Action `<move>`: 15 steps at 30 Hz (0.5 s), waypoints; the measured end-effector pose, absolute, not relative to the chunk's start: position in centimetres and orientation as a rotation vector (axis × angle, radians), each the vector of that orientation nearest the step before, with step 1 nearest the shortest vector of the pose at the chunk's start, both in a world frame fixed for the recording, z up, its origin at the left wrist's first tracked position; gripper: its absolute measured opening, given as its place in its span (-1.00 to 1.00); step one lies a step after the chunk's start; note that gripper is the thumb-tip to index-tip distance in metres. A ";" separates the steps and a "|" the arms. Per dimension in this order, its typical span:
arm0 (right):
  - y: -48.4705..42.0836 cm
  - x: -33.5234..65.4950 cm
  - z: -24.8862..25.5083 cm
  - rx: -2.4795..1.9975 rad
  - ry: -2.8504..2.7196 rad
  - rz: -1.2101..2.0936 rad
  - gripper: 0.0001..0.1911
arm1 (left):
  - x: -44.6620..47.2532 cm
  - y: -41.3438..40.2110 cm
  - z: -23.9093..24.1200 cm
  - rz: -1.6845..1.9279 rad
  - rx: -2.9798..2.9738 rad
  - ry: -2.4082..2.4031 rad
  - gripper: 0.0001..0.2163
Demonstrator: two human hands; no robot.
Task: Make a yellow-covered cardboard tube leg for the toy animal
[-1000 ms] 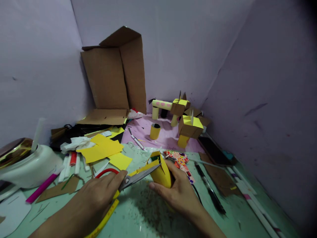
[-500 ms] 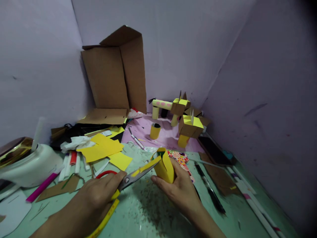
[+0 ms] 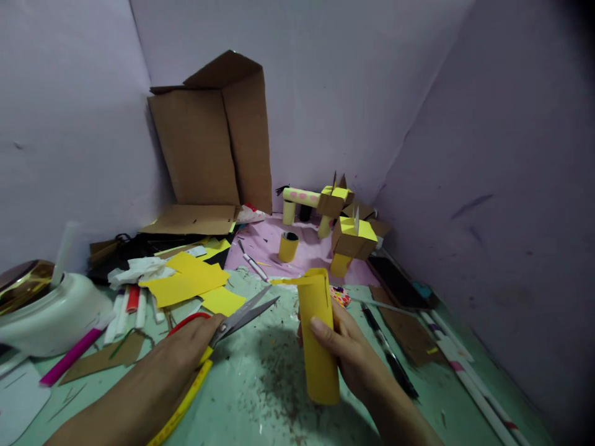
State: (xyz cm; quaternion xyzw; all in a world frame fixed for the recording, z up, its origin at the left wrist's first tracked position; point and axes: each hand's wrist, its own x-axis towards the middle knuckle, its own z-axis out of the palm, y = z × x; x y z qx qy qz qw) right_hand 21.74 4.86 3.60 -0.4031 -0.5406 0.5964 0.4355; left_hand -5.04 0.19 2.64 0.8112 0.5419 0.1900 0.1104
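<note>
My left hand grips a pair of scissors with red and yellow handles. The blades are slightly parted and point right, toward a roll. My right hand is wrapped round a yellow paper-covered tube, held upright just above the green table. A loose flap of yellow paper sticks out to the left at the tube's top. The scissor tips stand a little left of the tube, apart from it.
Yellow paper sheets, markers and scraps lie at the left beside a white pot. A brown cardboard box leans in the corner. Yellow cardboard figures and a small yellow tube stand on pink paper. A black pen lies at the right.
The right hand has turned the yellow tube from tilted to upright. The scissors have drawn back out of the paper, and the blades now stand clear to its left.
</note>
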 end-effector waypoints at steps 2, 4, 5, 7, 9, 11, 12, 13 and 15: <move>4.8 21.8 3.7 -0.966 -1.159 1.619 -0.55 | -4.9 0.1 2.4 0.580 2.348 1.594 -0.57; 4.8 21.8 3.6 -0.985 -1.091 1.635 -0.54 | -4.7 0.0 2.4 0.594 2.334 1.575 -0.59; 4.8 21.7 3.6 -0.998 -1.107 1.618 -0.54 | -4.5 -0.1 2.5 0.591 2.328 1.568 -0.59; 4.8 21.6 3.5 -1.012 -1.206 1.574 -0.57 | -4.1 -0.1 2.6 0.575 2.317 1.568 -0.60; 4.7 21.5 3.4 -1.022 -1.335 1.508 -0.61 | -3.8 0.0 2.6 0.578 2.309 1.579 -0.60; 4.7 21.3 3.3 -1.032 -1.460 1.443 -0.63 | -3.7 0.1 2.5 0.607 2.326 1.583 -0.58; 4.7 21.2 3.3 -1.033 -1.517 1.411 -0.63 | -3.7 0.1 2.5 0.619 2.342 1.583 -0.56; 4.7 21.1 3.3 -1.033 -1.567 1.381 -0.62 | -3.8 0.1 2.5 0.625 2.362 1.584 -0.55; 4.7 21.0 3.2 -1.039 -1.668 1.311 -0.59 | -4.0 0.2 2.6 0.586 2.411 1.574 -0.53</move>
